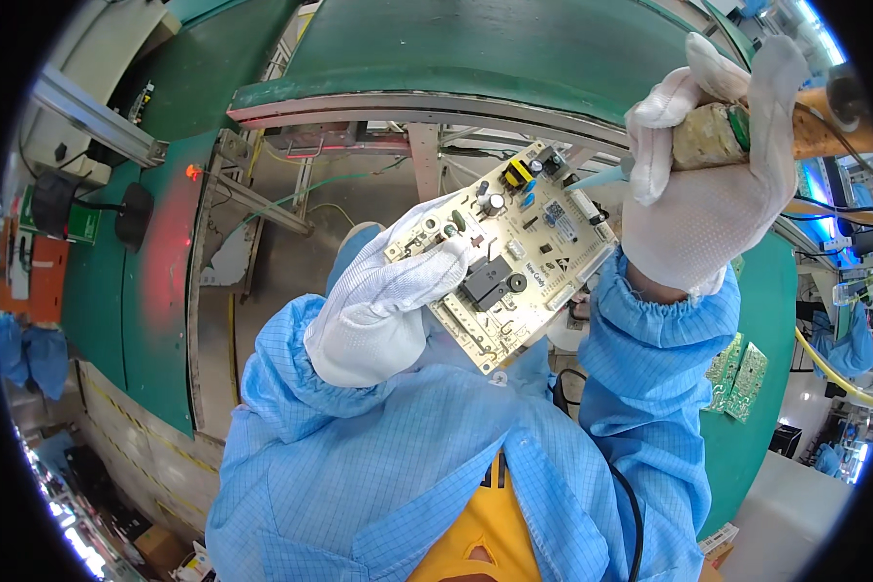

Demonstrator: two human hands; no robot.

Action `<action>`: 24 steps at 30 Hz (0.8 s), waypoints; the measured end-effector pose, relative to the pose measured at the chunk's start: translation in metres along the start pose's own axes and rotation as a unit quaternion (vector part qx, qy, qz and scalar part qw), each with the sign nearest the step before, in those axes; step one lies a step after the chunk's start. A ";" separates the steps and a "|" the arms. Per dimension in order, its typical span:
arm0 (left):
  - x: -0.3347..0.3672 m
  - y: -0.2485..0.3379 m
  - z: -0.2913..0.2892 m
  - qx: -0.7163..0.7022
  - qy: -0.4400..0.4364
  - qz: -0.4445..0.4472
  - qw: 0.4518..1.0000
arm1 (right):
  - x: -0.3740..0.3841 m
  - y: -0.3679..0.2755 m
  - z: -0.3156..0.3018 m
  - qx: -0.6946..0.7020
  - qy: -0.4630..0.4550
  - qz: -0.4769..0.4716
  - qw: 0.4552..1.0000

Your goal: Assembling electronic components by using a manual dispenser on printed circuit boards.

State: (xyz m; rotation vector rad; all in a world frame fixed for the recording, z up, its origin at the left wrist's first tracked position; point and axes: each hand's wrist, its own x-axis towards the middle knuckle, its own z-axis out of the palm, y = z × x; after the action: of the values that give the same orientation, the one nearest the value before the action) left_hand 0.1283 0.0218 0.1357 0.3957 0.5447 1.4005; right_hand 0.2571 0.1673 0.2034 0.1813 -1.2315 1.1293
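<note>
Chest-high in front of me, a pale circuit board [563,257] is held tilted, its component side up. White-gloved, my left hand [388,306] grips its left edge, thumb on top among the parts and the other fingers hidden underneath. A black relay, a yellow-and-black transformer, capacitors and white connectors stand on it. My right hand [698,213], also gloved, is closed around a glue-gun-like tool [710,138] with a worn, tan-wrapped body. Its pale tapered nozzle [603,177] points left to the board's upper right edge; whether it touches cannot be made out.
A green-topped bench with a metal edge rail [436,105] runs across the far side. Another green table [155,281] lies at left, with a black stand-like device [136,215]. More circuit boards [745,383] lie on the right-hand green surface. A yellow hose [834,373] hangs at far right.
</note>
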 end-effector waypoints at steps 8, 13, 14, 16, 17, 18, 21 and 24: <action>-0.005 -0.004 -0.009 0.108 0.051 0.019 0.993 | 0.014 -0.013 -0.032 -0.544 -0.196 -0.262 0.773; -0.004 -0.004 -0.011 0.139 0.050 0.031 0.989 | 0.011 -0.015 -0.026 -0.579 -0.167 -0.228 0.765; -0.004 -0.003 -0.010 0.119 0.055 0.018 0.991 | 0.010 -0.016 -0.021 -0.587 -0.160 -0.220 0.762; -0.005 -0.001 -0.007 0.080 0.064 -0.009 0.995 | 0.008 -0.022 -0.007 -0.603 -0.147 -0.203 0.758; -0.006 0.000 -0.006 0.080 0.064 -0.009 0.995 | 0.007 -0.023 -0.005 -0.603 -0.147 -0.202 0.758; -0.006 0.001 -0.006 0.082 0.067 -0.011 0.994 | 0.006 -0.023 -0.003 -0.600 -0.137 -0.189 0.765; -0.006 0.004 -0.006 0.087 0.073 -0.016 0.993 | 0.004 -0.026 0.003 -0.589 -0.108 -0.151 0.786; -0.005 0.005 -0.006 0.044 0.078 -0.001 0.996 | 0.002 -0.027 0.009 -0.576 -0.079 -0.112 0.806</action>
State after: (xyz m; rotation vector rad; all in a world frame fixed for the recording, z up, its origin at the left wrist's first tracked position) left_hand 0.1200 0.0172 0.1346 0.3569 0.7359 1.4154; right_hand 0.2712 0.1492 0.2203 -0.5068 -1.7916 0.0183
